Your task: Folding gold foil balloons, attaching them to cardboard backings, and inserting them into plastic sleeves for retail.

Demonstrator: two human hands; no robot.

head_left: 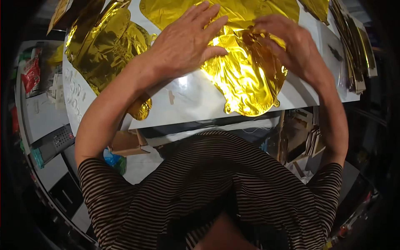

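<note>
A shiny gold foil balloon (243, 89), uninflated and wrinkled, lies on the white table with its rounded, tabbed end near the front edge. My left hand (187, 37) rests over its left side, fingers stretched out and spread, holding nothing. Over the right side of the foil, my right hand (289, 43) arches with bent fingers and the thumb apart from them. It is slightly blurred, and I see nothing gripped in it. More flat gold foil (258, 9) extends beyond both hands. Another crumpled gold foil balloon (112, 46) lies to the left, partly behind my left forearm.
The white table (183, 104) has a front edge close to my body. Flat brownish-gold sheets or packs (354, 46) are stacked at the right edge. Below stand an open cardboard box (129, 143) and a box of flat pieces (302, 133). A side shelf (39, 121) holds a red packet (31, 73).
</note>
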